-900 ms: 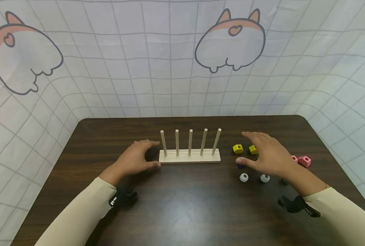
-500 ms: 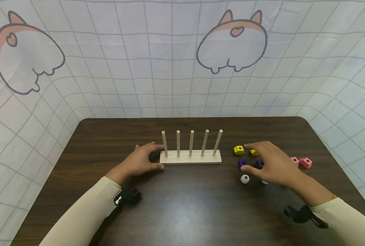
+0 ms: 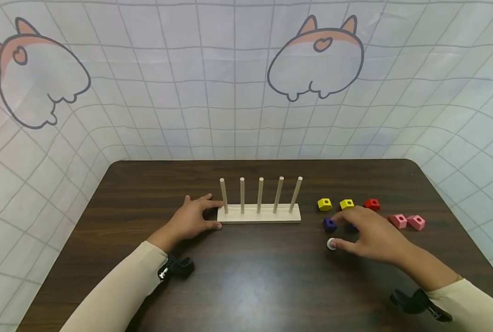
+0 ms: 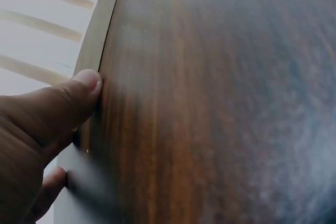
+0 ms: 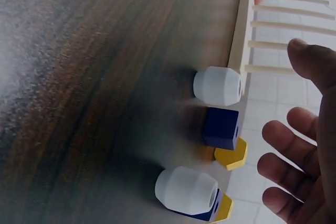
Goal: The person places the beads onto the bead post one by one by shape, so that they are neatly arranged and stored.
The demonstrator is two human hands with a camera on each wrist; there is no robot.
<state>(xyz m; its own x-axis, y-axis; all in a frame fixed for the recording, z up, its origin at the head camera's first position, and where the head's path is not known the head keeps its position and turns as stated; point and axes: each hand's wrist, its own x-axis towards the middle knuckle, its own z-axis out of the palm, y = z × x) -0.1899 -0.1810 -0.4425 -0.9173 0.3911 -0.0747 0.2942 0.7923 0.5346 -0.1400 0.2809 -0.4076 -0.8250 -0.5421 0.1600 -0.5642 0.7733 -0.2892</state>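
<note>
A pale wooden peg rack (image 3: 258, 215) with several upright pegs stands mid-table. My left hand (image 3: 190, 219) grips its left end, thumb at the front edge and index finger toward the back corner; the left wrist view shows the thumb (image 4: 86, 85) against the edge. Over the beads at the right hovers my right hand (image 3: 371, 235), fingers spread and nothing held. Its thumb overlaps a white bead (image 3: 329, 244) in the head view. The right wrist view shows a gap between that hand and a second white bead (image 5: 184, 188). A dark blue bead (image 3: 329, 225) sits just behind the thumb.
Two yellow beads (image 3: 324, 204) and a red bead (image 3: 372, 204) lie farther back. Two pink beads (image 3: 416, 222) rest to the right. A white grid-patterned cloth (image 3: 229, 92) with cartoon animals surrounds the dark wooden table (image 3: 246, 276) at the back and sides.
My left hand has slid right and closed onto the rack's end. My right hand has come nearer and lower, uncovering the red bead and now overlapping the white ones.
</note>
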